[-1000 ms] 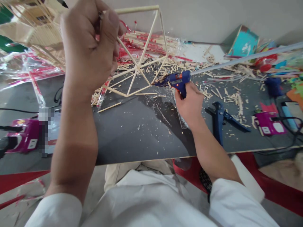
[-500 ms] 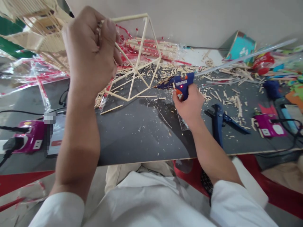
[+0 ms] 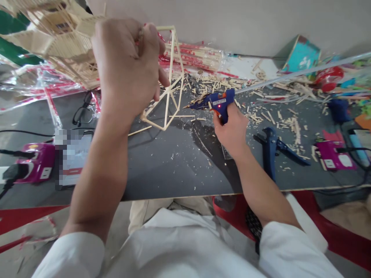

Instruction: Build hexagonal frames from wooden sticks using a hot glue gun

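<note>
My left hand (image 3: 130, 65) is raised and closed on a frame of thin wooden sticks (image 3: 167, 90). The frame tilts edge-on towards me, and my fingers hide its left part. My right hand (image 3: 232, 125) grips a blue hot glue gun (image 3: 222, 101) by its handle, low over the table. A small red light glows on the gun's side, and a long clear glue stick (image 3: 278, 75) sticks out of its back. The gun's nozzle points left at the frame's lower right corner, with a small gap between them.
Stick offcuts (image 3: 223, 85) litter the dark table (image 3: 168, 166). A blue cutter (image 3: 269, 150) lies right of my right arm. Purple power sockets (image 3: 333, 154) stand at both sides; glasses (image 3: 82, 112) and a phone (image 3: 77, 154) lie left. A larger stick model (image 3: 69, 42) rises at the back left.
My left hand has turned the stick frame, so it now looks narrower. That hand has shifted right and slightly down. The glue gun has moved slightly left.
</note>
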### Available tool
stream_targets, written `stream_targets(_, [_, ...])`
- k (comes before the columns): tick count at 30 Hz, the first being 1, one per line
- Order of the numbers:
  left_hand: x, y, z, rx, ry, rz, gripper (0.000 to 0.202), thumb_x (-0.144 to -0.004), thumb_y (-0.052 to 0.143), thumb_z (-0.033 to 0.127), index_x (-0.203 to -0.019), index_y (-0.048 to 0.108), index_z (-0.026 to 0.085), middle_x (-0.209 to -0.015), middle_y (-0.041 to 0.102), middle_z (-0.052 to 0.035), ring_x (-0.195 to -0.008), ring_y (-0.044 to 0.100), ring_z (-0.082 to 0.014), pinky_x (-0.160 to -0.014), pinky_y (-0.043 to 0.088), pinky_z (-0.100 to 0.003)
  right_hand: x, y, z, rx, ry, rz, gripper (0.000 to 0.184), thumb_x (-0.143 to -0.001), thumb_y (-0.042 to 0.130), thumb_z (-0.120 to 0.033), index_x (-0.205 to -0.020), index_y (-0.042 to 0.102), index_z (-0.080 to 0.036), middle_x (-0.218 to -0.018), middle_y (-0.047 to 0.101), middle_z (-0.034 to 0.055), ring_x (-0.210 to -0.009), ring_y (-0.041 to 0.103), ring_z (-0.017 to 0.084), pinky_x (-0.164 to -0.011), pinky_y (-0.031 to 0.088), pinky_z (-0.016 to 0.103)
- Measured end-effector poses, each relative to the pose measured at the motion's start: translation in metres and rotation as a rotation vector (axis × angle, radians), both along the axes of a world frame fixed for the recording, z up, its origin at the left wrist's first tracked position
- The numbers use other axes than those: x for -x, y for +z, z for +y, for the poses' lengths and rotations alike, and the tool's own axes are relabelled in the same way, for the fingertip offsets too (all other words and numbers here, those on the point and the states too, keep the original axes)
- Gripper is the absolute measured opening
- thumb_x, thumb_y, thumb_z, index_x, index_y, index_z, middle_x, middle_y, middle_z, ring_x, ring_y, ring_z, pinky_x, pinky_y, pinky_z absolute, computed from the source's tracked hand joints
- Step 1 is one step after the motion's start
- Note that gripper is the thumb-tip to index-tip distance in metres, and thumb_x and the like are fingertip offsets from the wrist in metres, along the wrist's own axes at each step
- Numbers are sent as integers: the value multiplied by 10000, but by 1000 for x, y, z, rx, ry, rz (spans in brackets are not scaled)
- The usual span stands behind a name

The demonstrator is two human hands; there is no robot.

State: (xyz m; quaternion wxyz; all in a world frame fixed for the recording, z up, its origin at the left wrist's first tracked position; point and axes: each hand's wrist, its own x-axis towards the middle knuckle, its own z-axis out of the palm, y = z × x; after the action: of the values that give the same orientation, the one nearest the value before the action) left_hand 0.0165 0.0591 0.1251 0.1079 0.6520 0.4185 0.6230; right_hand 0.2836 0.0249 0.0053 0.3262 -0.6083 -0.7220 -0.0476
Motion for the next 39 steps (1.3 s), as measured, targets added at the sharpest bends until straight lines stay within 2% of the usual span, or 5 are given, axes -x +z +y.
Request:
stream_targets(7, [-15,-2,-4,18,-38,-30,429,-1057,573,210,-656,728,205,-404,562,-22,-247,494,-192,-299,186,-319,-3,-3,2,15,11,-21,251,-954,551,-293,-1165,647,-198,-1048,747,162,-956,751,339,-915,594,500])
stream_targets(14, [-16,-4,-1,21,-35,-40,444,-1093,553,229,-689,729,187,-415,569,-19,-266,518,-183,-302,238,-318,-8,-2,3,29,-20,-62,285,-934,588,-289,-1201,649,-209,-995,743,131,-884,735,314,-846,582,463])
stream_targets(19, [-12,-3,4,-17,-82,-71,452,-1034,544,71,-625,682,207,-371,541,8,-211,482,-184,-217,98,-319,-7,0,2,47,10,-82,239,-939,577,-280,-1159,642,-214,-1018,747,138,-898,741,315,-835,582,458])
stream_targets(34, [-18,12,-20,133,-10,11,411,-1105,539,199,-731,709,181,-449,515,36,-375,600,-132,-335,214,-296,-8,-5,3,14,54,-82,222,-940,592,-255,-1149,654,-210,-986,751,128,-907,757,326,-765,568,421])
stream_targets(39, [-17,10,-16,93,-17,-24,432,-1064,535,82,-681,704,192,-405,511,44,-319,559,-128,-308,190,-309,-6,-4,3,17,52,-73,204,-938,598,-239,-1135,646,-219,-978,746,110,-891,749,303,-774,560,408])
